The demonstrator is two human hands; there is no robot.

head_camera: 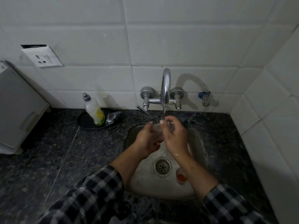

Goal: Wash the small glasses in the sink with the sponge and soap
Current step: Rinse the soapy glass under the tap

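A small clear glass (pixel 159 130) is held over the steel sink (pixel 198 143), right under the running tap (pixel 165 88). My left hand (pixel 148 139) grips it from the left and below. My right hand (pixel 174 135) curls round its upper right side, wet with drops. Another small glass with an orange bottom (pixel 180 176) lies in the sink to the right of the drain (pixel 162 166), partly hidden by my right forearm. A soap bottle (pixel 94 110) and a grey sponge (pixel 112 118) sit on a black plate (pixel 84 121) left of the tap.
Dark speckled stone counter (pixel 56 151) surrounds the sink. A white appliance (pixel 17 110) stands at the far left under a wall socket (pixel 43 58). White tiled walls close in behind and on the right, with a small valve (pixel 205 97) right of the tap.
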